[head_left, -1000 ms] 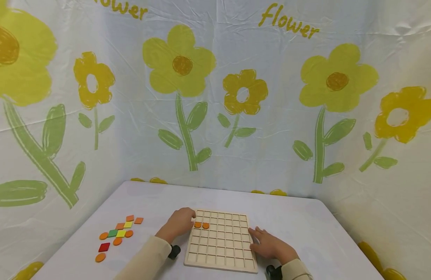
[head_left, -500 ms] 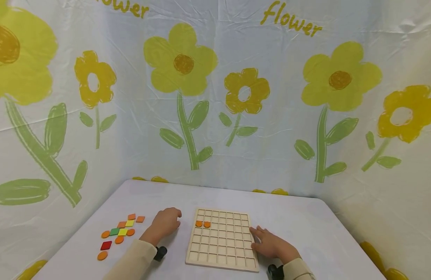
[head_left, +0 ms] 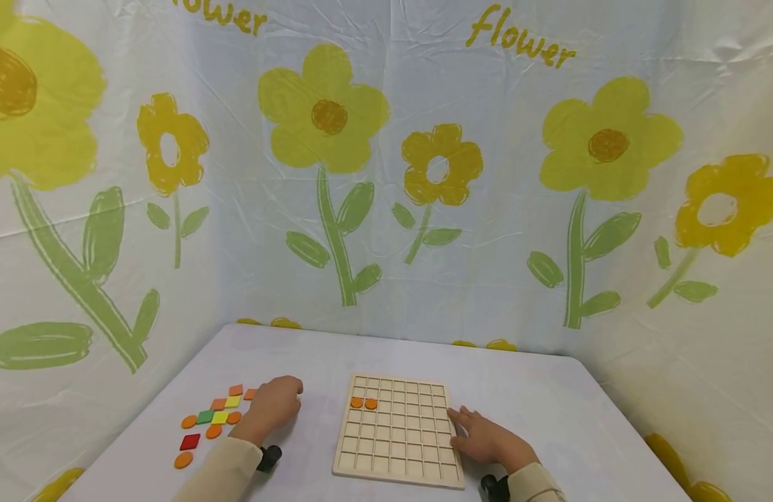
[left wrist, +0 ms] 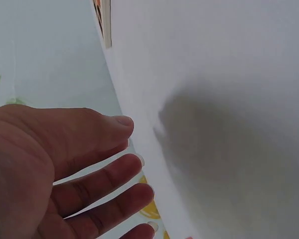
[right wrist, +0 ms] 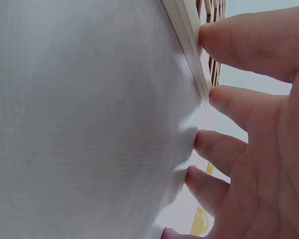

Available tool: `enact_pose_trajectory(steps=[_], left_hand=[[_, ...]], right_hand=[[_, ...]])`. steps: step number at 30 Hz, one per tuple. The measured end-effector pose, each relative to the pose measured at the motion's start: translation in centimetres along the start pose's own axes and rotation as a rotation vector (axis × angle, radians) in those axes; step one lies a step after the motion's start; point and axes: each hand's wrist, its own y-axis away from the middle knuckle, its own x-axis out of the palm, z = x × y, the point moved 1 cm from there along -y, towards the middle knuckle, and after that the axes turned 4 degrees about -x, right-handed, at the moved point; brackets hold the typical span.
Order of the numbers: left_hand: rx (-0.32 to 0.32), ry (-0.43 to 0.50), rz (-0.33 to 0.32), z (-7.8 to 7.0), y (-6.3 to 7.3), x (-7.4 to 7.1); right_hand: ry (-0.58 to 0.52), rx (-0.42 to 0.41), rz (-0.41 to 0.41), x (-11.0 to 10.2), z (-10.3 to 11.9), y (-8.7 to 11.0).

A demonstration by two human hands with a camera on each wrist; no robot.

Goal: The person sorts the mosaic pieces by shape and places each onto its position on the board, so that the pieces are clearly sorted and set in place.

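My left hand hovers over the table just right of the loose pieces, fingers loosely bent with nothing between them; its shadow falls on the cloth in the left wrist view. A pale wooden grid board lies flat in front of me. Two orange discs, one at the left edge and its neighbour, sit side by side in its second row from the far end. My right hand rests at the board's right edge. In the right wrist view the thumb touches the board, while other fingertips meet the table.
Left of the board lie loose flat pieces: a red square, a green square, yellow squares, orange squares and several orange discs. A flower-printed cloth hangs behind the white table.
My left hand has moved left from the board's upper left edge to beside the loose pieces, its fingers partly covering one orange square. The right hand and the discs stay put.
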Motion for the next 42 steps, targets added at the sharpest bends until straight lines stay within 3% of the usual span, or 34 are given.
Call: enact_pose_trajectory(steps=[11, 35, 42], left_hand=[[-0.024, 0.024, 0.015, 3.3, 0.2, -0.6], [0.066, -0.048, -0.062, 8.6, 1.7, -1.9], [0.044, -0.062, 0.011, 9.3, 1.8, -2.2]], right_hand=[[0.027, -0.019, -0.012, -0.3, 0.1, 0.2], [0.009, -0.020, 0.003, -0.4, 0.3, 0.5], [0.003, -0.019, 0.004, -0.3, 0.3, 0.6]])
